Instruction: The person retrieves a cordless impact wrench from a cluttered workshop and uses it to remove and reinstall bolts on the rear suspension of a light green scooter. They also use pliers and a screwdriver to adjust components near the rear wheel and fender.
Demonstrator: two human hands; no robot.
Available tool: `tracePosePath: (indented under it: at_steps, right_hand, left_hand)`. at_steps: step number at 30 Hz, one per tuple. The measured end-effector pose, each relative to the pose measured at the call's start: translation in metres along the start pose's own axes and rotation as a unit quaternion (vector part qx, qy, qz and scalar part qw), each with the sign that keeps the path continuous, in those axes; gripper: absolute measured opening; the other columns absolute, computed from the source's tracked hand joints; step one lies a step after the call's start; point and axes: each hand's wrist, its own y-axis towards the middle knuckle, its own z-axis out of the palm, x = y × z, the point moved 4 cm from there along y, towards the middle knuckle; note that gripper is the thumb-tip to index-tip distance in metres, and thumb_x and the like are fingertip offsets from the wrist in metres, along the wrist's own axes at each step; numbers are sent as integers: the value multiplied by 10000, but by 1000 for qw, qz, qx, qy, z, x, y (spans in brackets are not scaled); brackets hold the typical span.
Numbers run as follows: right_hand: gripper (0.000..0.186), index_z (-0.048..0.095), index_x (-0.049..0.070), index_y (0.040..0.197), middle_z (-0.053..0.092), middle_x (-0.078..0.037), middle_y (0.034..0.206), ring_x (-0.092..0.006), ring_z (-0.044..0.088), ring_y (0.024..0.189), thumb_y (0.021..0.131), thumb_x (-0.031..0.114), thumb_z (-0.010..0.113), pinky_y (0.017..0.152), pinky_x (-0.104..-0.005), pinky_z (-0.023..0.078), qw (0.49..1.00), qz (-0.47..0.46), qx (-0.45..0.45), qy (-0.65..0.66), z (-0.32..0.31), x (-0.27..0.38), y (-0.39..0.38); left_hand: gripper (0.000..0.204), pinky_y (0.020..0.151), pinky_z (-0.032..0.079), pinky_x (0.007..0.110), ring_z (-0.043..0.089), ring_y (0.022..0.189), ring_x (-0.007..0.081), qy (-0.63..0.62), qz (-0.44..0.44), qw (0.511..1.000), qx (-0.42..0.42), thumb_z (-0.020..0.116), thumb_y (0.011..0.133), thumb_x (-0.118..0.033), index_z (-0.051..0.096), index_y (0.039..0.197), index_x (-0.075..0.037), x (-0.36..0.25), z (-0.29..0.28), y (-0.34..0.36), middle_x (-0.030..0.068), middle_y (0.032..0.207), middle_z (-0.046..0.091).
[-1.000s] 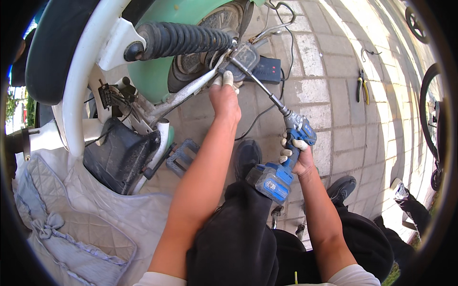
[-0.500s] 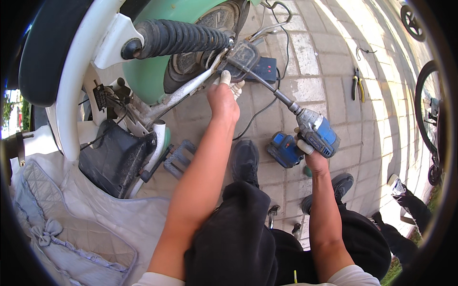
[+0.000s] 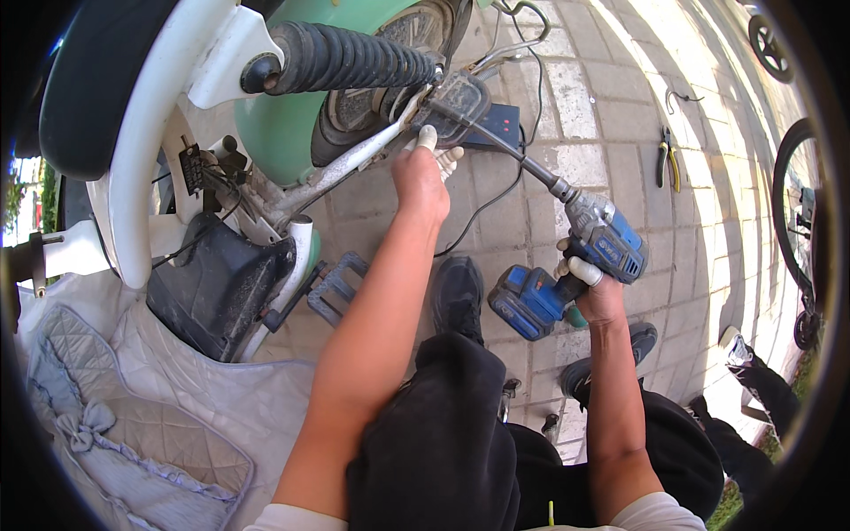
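My right hand (image 3: 598, 288) is wrapped round the grip of a blue and grey cordless impact wrench (image 3: 609, 237). From the wrench a long metal extension (image 3: 529, 165) reaches to the wheel hub of a scooter, by a dark axle cover (image 3: 460, 99). At the lower edge of that cover is my left hand (image 3: 421, 180), thumb up and fingers curled in. What they pinch, if anything, is hidden. White coverings sit on the fingers of both hands. A black ribbed shock absorber (image 3: 354, 58) runs above the white swingarm (image 3: 352, 157), beside the pale green fender (image 3: 276, 137).
Pliers (image 3: 668, 161) with yellow and black handles lie on the paving at right, near a thin dark cord (image 3: 683, 99). A dark box (image 3: 498, 126) with a cable rests behind the extension. A footrest (image 3: 338, 288) juts out by my left forearm. Another person's shoe (image 3: 733, 343) shows at right.
The impact wrench has swung slightly to the right, and its battery end has come down nearer to me. My left hand stays at the axle cover.
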Motion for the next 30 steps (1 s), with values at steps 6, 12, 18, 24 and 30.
tracePosePath:
  at_steps: [6,12,18,24,30]
  right_hand:
    - [434,545,76,1215,645,-31,1008,-153,594,696,817,121,710,669,-374,494,952,197,71,225,4,-4,0]
    - [443,539,73,1225,641,-45,1006,-156,594,694,817,113,704,668,-377,507,965,180,48,183,9,7,-6]
    - [333,639,45,1128,662,-69,1012,-174,628,818,798,44,681,769,-354,533,977,-59,-3,-203,-4,18,-2]
    - [316,667,78,1148,695,-57,1072,-161,635,998,835,92,705,880,-334,505,770,-331,44,-543,-58,4,10]
    - [427,531,74,1225,637,-49,998,-158,590,689,837,138,697,640,-365,515,980,145,57,125,4,6,-1]
  left_hand:
    - [206,584,457,271,631,625,164,9,0,1000,-5,574,996,-220,628,1033,-25,-2,3,-3,53,845,652]
    - [192,675,471,329,636,688,181,29,8,1000,3,600,980,-271,618,1024,-85,1,0,-1,41,840,625]
    - [204,657,467,330,615,676,174,33,-5,999,-10,612,974,-290,619,1029,-93,-1,-4,-3,35,828,607]
    - [228,646,465,324,611,673,165,43,-1,999,5,611,978,-299,608,1064,-87,1,6,-5,34,850,603]
    - [229,637,469,291,616,681,149,48,21,999,13,593,991,-290,609,1082,-80,2,-3,-3,28,852,609]
